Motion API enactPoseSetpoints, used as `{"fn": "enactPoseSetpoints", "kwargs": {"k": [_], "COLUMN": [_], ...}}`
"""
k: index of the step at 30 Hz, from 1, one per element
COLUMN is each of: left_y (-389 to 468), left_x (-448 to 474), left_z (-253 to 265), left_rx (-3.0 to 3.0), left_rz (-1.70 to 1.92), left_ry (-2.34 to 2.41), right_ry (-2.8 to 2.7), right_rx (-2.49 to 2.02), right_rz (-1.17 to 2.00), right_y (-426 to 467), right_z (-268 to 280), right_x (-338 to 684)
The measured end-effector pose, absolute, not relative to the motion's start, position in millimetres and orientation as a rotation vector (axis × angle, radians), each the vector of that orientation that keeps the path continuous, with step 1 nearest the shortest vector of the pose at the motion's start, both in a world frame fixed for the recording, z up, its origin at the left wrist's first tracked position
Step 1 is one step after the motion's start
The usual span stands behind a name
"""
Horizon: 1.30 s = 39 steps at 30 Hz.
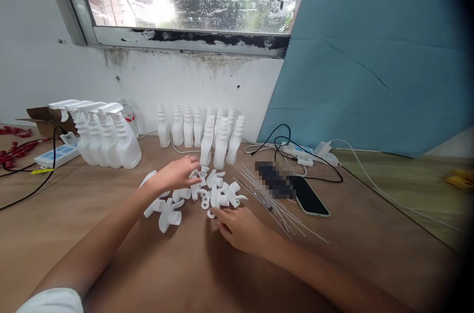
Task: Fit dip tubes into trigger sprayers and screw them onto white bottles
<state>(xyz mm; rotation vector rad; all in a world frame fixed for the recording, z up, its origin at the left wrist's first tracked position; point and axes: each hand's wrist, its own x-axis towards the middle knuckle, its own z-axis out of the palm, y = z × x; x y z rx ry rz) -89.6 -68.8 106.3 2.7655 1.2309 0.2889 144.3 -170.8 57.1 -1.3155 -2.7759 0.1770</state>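
My left hand [179,173] reaches over a loose pile of white spray trigger heads. Its thumb and fingers close around one trigger head [196,190], partly hidden by the fingers. On the right of the pile, the index fingertip of my right hand [240,228] touches a small white washer [211,214] on the table. The thumb of that hand stays apart from the washer. A few more washers [205,199] lie between the two hands. Close to my right fingers are other trigger heads [231,193]. Another trigger head [170,215] lies nearest me, below my left wrist.
Open-necked white bottles [221,142] stand by the wall. At left are bottles fitted with trigger heads [126,140], a power strip [55,156] and red parts [15,152]. Thin white tubes [281,214], a phone [309,197], a blurred dark object [274,179] and cables lie at right.
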Motion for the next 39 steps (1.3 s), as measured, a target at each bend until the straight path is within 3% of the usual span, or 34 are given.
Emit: {"fn": "enactPoseSetpoints", "kwargs": {"k": [6,13,22,27,31,39], "left_y": [-65.1,-58.8,-51.9,-70.1,-102.6,-153.5], "left_x": [-82.1,-72.4,-78.1,-79.4,-69.5,-57.1], "left_z": [79.5,71.1,73.4,99.4,107.0,62.2], "left_rx": [2.808,2.762,2.645,2.413,2.254,2.052], "left_rz": [0.154,0.223,0.350,0.596,0.695,0.740], "left_ry": [1.334,1.394,1.304,0.945,0.606,0.437], "right_ry": [-2.797,-2.509,-2.486,-2.620,-2.420,-2.058], "right_rx": [-1.188,-1.066,-1.154,-1.037,-1.038,-0.844], "right_rz": [0.083,0.310,0.437,0.104,0.157,0.117], "right_y": [-173.8,-164.2,-162.4,-160.0,-154.6,-166.4], "right_z": [36.0,4.0,16.3,11.8,30.1,71.8], "right_x": [145.9,147.5,146.8,150.7,162.4,181.1]}}
